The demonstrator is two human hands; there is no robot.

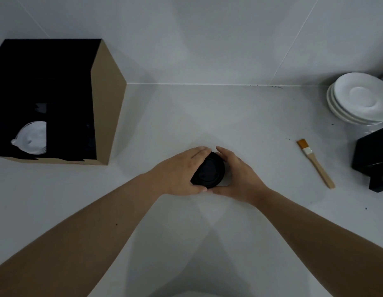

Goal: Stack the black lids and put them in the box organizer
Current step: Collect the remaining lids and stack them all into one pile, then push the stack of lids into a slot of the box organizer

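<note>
A stack of round black lids (210, 171) rests on the white counter at the middle of the view. My left hand (179, 170) cups its left side and my right hand (235, 175) cups its right side, fingertips curved over the far edge and thumbs nearly meeting at the near edge. How many lids are in the stack is hidden. The box organizer (105, 99), brown cardboard with a black interior, stands at the far left, its open front facing me. White lids (33, 137) lie in its lower left compartment.
A pile of white saucers (357, 99) sits at the far right by the wall. A small wooden-handled brush (315, 162) lies right of my hands. A black object (372, 159) stands at the right edge. The tiled wall rises behind the counter.
</note>
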